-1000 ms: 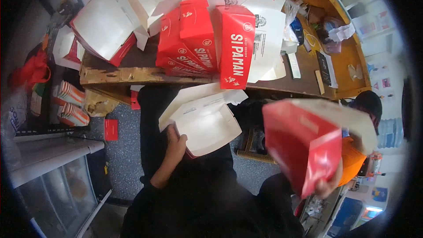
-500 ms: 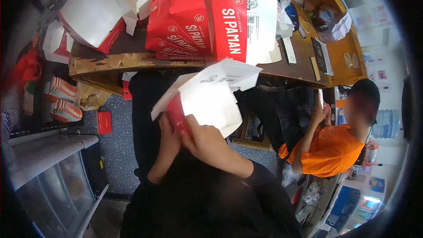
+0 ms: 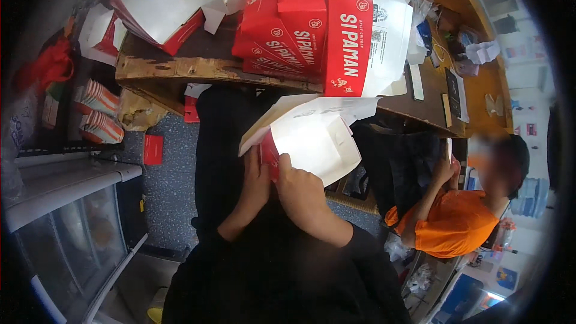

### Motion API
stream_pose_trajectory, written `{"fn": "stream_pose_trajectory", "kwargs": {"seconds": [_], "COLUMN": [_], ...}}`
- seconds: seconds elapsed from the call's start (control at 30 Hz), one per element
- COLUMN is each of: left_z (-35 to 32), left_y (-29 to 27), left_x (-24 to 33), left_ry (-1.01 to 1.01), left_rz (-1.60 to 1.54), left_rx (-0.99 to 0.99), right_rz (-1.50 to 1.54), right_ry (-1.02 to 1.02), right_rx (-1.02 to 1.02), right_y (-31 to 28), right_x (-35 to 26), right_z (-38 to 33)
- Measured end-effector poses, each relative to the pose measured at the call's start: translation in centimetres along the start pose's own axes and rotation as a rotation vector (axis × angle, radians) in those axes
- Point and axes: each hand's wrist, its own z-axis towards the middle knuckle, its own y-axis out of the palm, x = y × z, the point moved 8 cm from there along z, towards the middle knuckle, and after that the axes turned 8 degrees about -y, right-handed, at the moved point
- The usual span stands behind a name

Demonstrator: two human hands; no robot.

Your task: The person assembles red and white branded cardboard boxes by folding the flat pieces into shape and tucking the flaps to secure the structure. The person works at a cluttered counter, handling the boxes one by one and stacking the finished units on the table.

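Over my lap I hold a partly folded cardboard food box, white inside with a red outer wall. Its lid flap stands up at the far side, and its open inside faces me. My left hand grips the red near-left corner, fingers behind the board. Close beside it, my right hand is closed on the same red wall, thumb over the top edge. On the wooden table ahead stand several folded red boxes, nested together, with a red and white box at their right.
A stack of flat white box blanks lies at the table's left. Striped orange-white packs sit on a shelf at left, above a glass-fronted cabinet. A person in an orange shirt sits at right, holding a phone.
The view has shifted, so the table and surroundings sit further right. Both hands stay on the box's red corner; the right thumb has moved up onto its edge.
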Motion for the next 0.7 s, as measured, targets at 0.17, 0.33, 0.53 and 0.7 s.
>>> {"fn": "stream_pose_trajectory", "kwargs": {"seconds": [0.17, 0.33, 0.53, 0.7], "left_z": [0.2, 0.4, 0.5, 0.9], "left_y": [0.2, 0.2, 0.2, 0.2], "left_x": [-0.5, 0.2, -0.8, -0.9], "left_ry": [-0.001, 0.072, -0.087, -0.068], "left_rz": [0.084, 0.166, 0.001, -0.152], "left_rx": [0.002, 0.011, -0.041, -0.061], "right_rz": [0.019, 0.024, 0.055, 0.227], "right_ry": [0.02, 0.007, 0.022, -0.083], "right_rx": [-0.062, -0.088, -0.098, -0.061], "right_y": [-0.1, -0.3, 0.4, 1.0], "right_x": [0.3, 0.0, 0.5, 1.2], "right_z": [0.4, 0.3, 0.6, 1.9]}}
